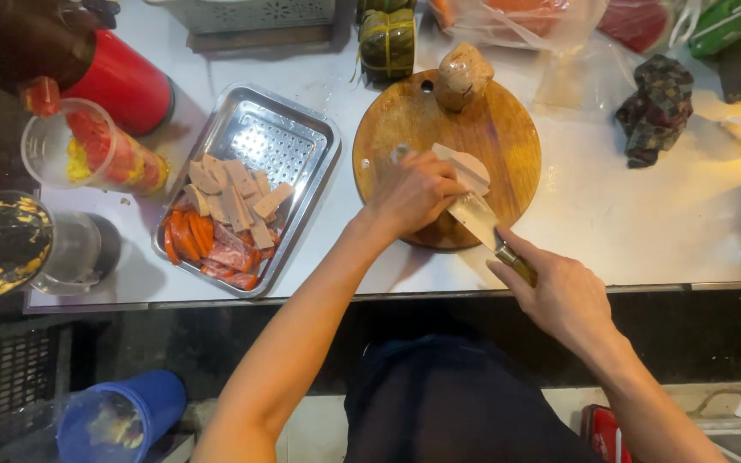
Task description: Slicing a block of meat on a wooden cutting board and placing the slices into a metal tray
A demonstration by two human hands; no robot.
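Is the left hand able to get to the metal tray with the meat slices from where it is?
Probably yes. The left hand rests on the pale slices on the round wooden board, and the metal tray sits right beside the board on that hand's side, with nothing standing between them.
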